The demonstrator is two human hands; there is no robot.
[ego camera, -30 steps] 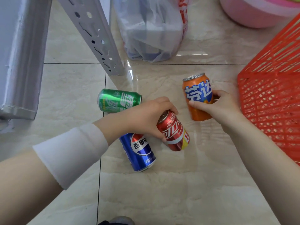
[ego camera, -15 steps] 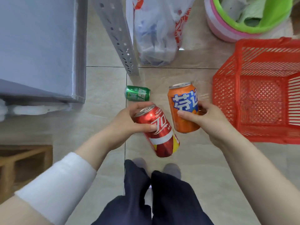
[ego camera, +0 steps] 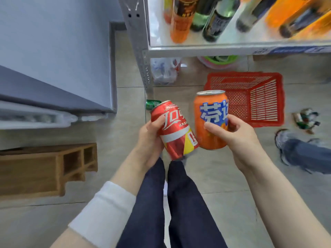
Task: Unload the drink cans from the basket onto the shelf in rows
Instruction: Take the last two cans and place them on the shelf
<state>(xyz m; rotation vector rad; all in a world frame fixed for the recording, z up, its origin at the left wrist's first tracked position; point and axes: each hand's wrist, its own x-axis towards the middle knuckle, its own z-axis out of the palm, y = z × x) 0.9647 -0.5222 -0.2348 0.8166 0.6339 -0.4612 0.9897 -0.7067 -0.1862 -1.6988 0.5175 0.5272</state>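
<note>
The fingers (ego camera: 158, 122) of the left hand (ego camera: 150, 140) are clamped round the red can (ego camera: 172, 130), thumb across its front and the rest wrapped behind. Those of the right hand (ego camera: 238, 140) are clamped likewise on the orange can (ego camera: 208, 106), thumb pressed over the label. Both cans are held in the air above the floor (ego camera: 215, 176), side by side and nearly touching at their lower ends. The orange can stands close to upright, its top facing up toward the shelf (ego camera: 232, 49). The red can leans, its long axis tilted with the top up and to the left and its base toward the orange one. The shelf lies ahead of and above both hands, its front edge running across the upper right, with bottles (ego camera: 180, 24) standing on the board behind it. The right hand sits more squarely below that edge and looks the nearer; the left is closer to the shelf's post (ego camera: 139, 51). By my reading, the orange can could go straight up and forward, while the red one needs righting first. A green can (ego camera: 152, 104) lies on its side on the floor just past the red can's top. The basket (ego camera: 263, 102) rests on the floor beyond the right hand and shows no cans inside from here.
</note>
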